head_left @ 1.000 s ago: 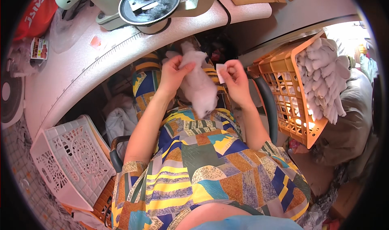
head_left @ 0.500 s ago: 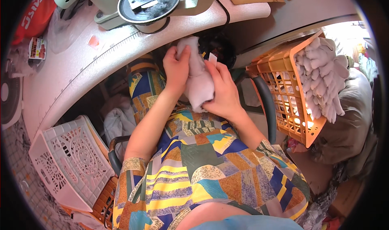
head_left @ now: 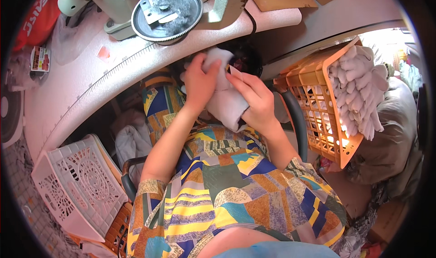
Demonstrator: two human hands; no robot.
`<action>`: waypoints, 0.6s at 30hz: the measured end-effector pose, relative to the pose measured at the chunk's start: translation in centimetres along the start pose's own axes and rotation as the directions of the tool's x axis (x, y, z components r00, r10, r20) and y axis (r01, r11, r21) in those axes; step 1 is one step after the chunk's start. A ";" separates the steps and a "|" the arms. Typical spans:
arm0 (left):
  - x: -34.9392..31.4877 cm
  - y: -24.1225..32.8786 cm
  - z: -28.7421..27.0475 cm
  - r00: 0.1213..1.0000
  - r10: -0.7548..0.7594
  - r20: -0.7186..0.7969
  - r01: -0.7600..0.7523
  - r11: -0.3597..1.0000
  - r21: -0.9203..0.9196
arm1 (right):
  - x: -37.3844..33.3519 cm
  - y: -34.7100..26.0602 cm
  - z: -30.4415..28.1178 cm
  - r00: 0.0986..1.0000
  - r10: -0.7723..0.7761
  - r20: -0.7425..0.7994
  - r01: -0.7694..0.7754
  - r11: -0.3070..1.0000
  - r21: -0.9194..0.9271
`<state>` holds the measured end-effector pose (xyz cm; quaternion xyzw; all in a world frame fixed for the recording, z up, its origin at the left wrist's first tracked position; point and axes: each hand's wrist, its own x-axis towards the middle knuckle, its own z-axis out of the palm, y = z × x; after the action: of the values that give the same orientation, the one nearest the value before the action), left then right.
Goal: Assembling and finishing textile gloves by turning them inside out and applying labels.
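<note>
Over my lap, below the table edge, both hands hold a white fleecy sock (head_left: 225, 104). My left hand (head_left: 200, 81) is closed on its upper left side, with the thumb pressed onto the fabric. My right hand (head_left: 259, 101) grips the right side, and its lower fingers are hidden at the sock's dark opening. A small pale strip (head_left: 235, 72) shows by the right index finger; I cannot tell what it is. Behind the sock is something dark that I cannot make out.
A machine with a round toothed dial (head_left: 181, 28) stands on the white table (head_left: 91, 58), which has a ruler edge. At right, an orange basket (head_left: 334, 71) full of white socks leans outward. A white crate (head_left: 86, 180) sits at lower left. A black chair arm (head_left: 297, 119) curves beside my right forearm.
The sock has turned and spread wider, its lower end now nearer me with a dark opening showing. My right hand has shifted slightly right and down, and my left hand a little right.
</note>
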<state>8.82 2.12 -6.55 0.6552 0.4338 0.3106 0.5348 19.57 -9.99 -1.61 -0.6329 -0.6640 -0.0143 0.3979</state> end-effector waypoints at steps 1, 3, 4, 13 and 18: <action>-0.5 1.3 -0.5 0.998 0.058 0.036 -0.060 0.996 0.067 | -0.2 0.3 0.1 1.000 0.009 -0.020 -0.008 0.999 0.045; -1.9 3.7 -1.4 0.979 0.166 0.120 -0.187 0.963 0.196 | 0.3 0.2 0.0 0.986 0.090 -0.139 -0.084 0.995 0.049; -2.7 4.0 -1.5 0.963 0.268 0.044 -0.270 0.932 0.243 | 1.3 -0.7 -0.1 0.959 0.155 -0.239 -0.156 0.988 0.012; -4.5 5.9 -2.7 0.765 0.637 -0.090 -0.602 0.758 0.249 | 5.1 -2.0 1.5 0.824 0.466 -0.323 -0.376 0.875 0.304; -4.0 6.4 -5.2 0.841 0.500 -0.207 -0.463 0.863 0.202 | 5.6 -2.4 0.8 0.829 0.470 -0.302 -0.392 0.875 0.285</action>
<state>4.04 0.43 1.09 0.7351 0.3408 0.4837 0.3310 17.75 -5.40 2.09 -0.7071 -0.4160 0.0305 0.5710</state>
